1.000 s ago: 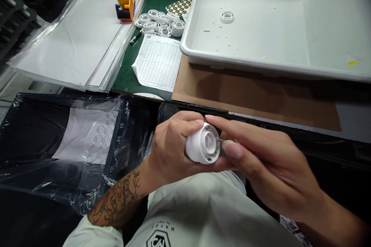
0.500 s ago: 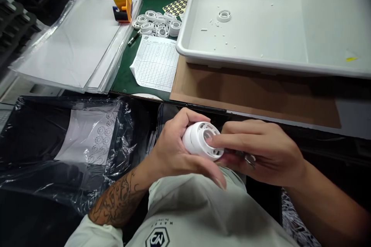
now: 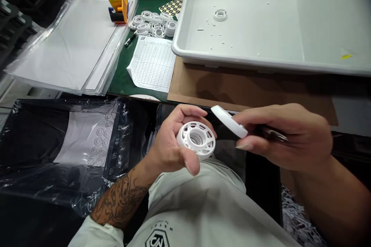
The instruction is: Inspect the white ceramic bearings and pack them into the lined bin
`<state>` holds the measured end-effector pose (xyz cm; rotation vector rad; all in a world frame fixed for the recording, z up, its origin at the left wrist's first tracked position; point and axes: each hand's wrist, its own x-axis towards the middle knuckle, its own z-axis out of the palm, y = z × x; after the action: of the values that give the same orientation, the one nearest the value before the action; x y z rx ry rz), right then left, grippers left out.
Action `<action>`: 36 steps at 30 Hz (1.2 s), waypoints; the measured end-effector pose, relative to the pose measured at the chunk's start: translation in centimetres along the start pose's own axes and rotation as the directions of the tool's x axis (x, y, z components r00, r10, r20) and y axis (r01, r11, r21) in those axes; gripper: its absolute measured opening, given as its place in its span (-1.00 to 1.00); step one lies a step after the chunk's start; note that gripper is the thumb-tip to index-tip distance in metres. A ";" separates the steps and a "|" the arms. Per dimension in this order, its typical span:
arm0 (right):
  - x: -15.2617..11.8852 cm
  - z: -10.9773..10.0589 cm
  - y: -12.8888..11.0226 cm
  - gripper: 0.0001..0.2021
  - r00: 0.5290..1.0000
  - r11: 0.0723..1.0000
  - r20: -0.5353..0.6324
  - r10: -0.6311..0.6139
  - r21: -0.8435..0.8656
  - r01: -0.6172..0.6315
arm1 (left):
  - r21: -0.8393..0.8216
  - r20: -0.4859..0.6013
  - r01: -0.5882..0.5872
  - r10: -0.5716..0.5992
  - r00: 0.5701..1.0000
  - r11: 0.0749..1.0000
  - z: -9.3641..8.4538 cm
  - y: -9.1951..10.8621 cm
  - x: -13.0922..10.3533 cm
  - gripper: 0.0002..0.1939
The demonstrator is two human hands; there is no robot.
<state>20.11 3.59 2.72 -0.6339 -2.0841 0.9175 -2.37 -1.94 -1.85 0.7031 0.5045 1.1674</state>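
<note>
While a stack of slotted white rings (image 3: 197,139) is cradled in the left hand (image 3: 171,139), a smooth, tilted ring (image 3: 228,121) and shiny metal tool (image 3: 274,134) are grasped just beside it by the right hand (image 3: 301,139).

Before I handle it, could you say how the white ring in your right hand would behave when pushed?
The white ring is probably stiff, looking undistorted in the right hand. Its thin profile suggests lightness; its curved rim might roll.

My left hand (image 3: 172,144) holds stacked white rings (image 3: 198,139); my right hand (image 3: 295,135), a tilted ring (image 3: 228,122) (plus metal tool (image 3: 277,135))
</note>
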 end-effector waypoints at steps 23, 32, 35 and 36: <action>-0.2 1.8 0.2 -0.79 0.999 0.988 0.041 -0.031 0.153 0.024 | 0.161 -0.146 0.047 -0.024 0.989 0.986 1.0 0.3 -0.6 -0.04; -0.4 2.7 0.2 -0.84 0.968 0.971 0.244 -0.058 0.239 -0.002 | 0.212 -0.111 0.131 -0.109 0.988 0.968 -0.1 0.3 -0.5 0.04; -0.7 2.5 -0.2 -0.83 0.971 0.845 0.096 0.217 0.479 -0.236 | 0.155 -0.066 0.094 -0.085 0.994 0.983 -0.2 0.1 -0.1 -0.02; -0.8 2.4 -0.3 -0.82 0.944 0.769 0.050 0.326 0.566 -0.296 | 0.153 -0.052 0.073 -0.065 0.996 0.986 -0.1 0.0 0.0 -0.01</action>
<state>18.59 1.91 1.52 -0.6731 -1.5486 1.6155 -2.46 -1.88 -1.91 0.7867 0.6595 1.0897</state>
